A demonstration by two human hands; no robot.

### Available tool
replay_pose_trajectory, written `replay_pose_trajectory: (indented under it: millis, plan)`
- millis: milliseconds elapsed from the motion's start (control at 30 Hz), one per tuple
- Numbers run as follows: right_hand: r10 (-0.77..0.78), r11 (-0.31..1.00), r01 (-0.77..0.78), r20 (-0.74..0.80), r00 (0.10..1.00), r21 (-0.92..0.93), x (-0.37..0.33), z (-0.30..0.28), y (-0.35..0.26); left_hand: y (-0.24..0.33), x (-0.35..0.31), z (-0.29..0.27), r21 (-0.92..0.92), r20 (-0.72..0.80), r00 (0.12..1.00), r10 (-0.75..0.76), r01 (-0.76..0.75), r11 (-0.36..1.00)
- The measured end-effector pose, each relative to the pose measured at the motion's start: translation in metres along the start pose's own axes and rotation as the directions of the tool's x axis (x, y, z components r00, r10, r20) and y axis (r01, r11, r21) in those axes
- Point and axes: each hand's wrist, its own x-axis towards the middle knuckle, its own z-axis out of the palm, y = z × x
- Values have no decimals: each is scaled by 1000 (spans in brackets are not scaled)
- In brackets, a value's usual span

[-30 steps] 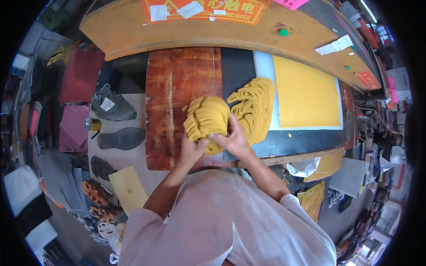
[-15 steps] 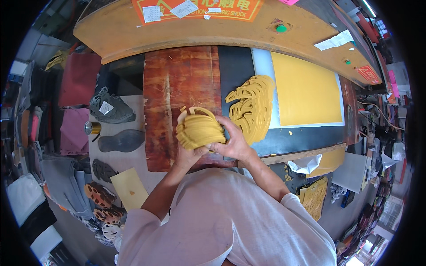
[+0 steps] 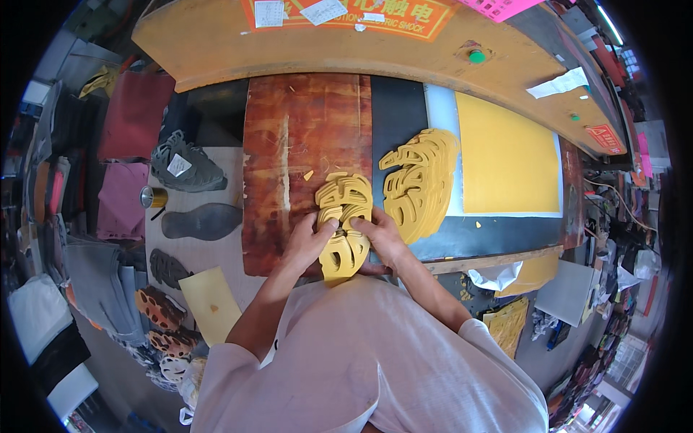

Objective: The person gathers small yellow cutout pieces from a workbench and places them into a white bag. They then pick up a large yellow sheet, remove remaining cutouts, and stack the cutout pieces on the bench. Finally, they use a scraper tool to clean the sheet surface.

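Between my two hands is a stack of yellow cut-out shoe pieces (image 3: 346, 249), their faces with curved slots turned up and the near end reaching toward my shirt. My left hand (image 3: 312, 238) grips the stack's left edge, thumb on top. On the opposite edge my right hand (image 3: 379, 234) holds it the same way, its thumb also on the top face. The fingers underneath are hidden. Just right of my right hand lies a second, fanned stack of yellow cut-outs (image 3: 426, 189) on the black surface.
A reddish-brown board (image 3: 289, 137) lies under the stack, with yellow scraps on it. Yellow sheet material (image 3: 511, 155) is at the right. An orange machine beam (image 3: 404, 61) with a green button spans the far side. A dark sole (image 3: 202, 221) and a can (image 3: 153, 196) stand left.
The stack was bunched and edge-on; now it is turned flat, slotted faces up, lower and closer to me. Both hands moved to its sides. The head view has shifted slightly.
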Motion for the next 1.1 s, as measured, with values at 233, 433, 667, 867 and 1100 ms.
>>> replay_pose_trajectory:
  millis: [233,433,667,867,1100]
  plan:
    - [-239,883,218,1,971,-415,-5,-4,3,3,29,-34,227,-305,948,89,-18,974]
    - [-227,343,66,-14,974,-937,-29,3,-29,8,73,-34,738,-278,690,668,-292,609]
    - [-492,715,136,-355,795,-686,-80,-127,-19,-11,92,-46,667,-284,724,629,-322,672]
    - [-635,502,-329,-599,487,-800,-73,-280,1,8,34,-48,-54,-505,832,229,-295,954]
    - [-557,550,-231,-558,615,-803,-59,-301,21,65,-51,94,30,-209,918,337,-339,940]
